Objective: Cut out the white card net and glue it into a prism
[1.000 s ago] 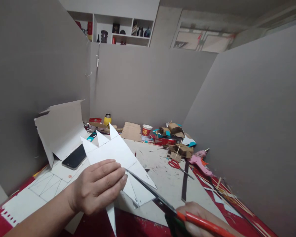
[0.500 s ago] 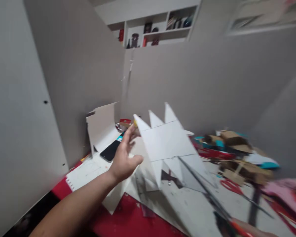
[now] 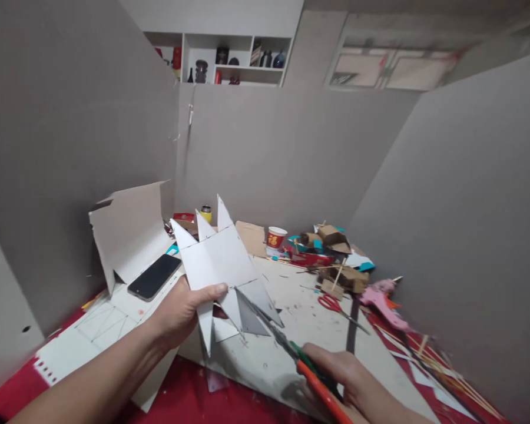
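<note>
Fingers of the left hand pinch white card. At its five o'clock, the right hand grips scissors; a phone lies at nine.

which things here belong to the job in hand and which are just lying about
In use:
white pointed card, in the left hand
orange-handled scissors, in the right hand, blades at the card

Apparently lying about:
phone
red-handled scissors
pink glue gun
paper cup
</note>
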`<state>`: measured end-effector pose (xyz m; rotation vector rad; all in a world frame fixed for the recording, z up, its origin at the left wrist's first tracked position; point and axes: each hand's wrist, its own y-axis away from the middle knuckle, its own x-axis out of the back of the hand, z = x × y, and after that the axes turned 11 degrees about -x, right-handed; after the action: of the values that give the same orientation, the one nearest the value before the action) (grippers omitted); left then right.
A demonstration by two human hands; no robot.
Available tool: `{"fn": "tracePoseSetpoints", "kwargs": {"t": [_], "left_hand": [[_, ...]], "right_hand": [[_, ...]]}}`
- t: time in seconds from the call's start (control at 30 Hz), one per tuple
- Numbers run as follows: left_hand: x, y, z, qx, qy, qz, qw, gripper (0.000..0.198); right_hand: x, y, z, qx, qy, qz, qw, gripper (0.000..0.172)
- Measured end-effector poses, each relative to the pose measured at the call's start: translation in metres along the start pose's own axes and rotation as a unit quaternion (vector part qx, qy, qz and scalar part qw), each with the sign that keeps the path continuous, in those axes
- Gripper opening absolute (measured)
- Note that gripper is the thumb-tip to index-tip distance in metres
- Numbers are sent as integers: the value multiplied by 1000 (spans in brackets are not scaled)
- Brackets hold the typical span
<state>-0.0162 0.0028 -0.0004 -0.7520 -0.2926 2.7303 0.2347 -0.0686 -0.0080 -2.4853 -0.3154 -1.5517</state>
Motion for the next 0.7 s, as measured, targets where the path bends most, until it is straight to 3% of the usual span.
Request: {"fn": "tracePoseSetpoints", "kwargs": {"t": [0.1,0.2,0.43,0.6,0.7], "left_hand": [[2,0,5,27,15,8,1000,33],[7,-2,10,8,31,28,999,30],[12,-4,13,-27,29,14,999,16],[10,-3,11,-25,23,-18,999,17],[8,-3,10,-18,9,-40,999,20]], "right_hand": [[-4,-3,12,29,71,20,997,35],[-8,-6,28,53,118,16,992,32],[-15,-14,39,-20,162,-3,987,30],[-13,-21,34,-21,99,-7,995,28],[-3,-26,25,-22,-20,6,1000,30]]}}
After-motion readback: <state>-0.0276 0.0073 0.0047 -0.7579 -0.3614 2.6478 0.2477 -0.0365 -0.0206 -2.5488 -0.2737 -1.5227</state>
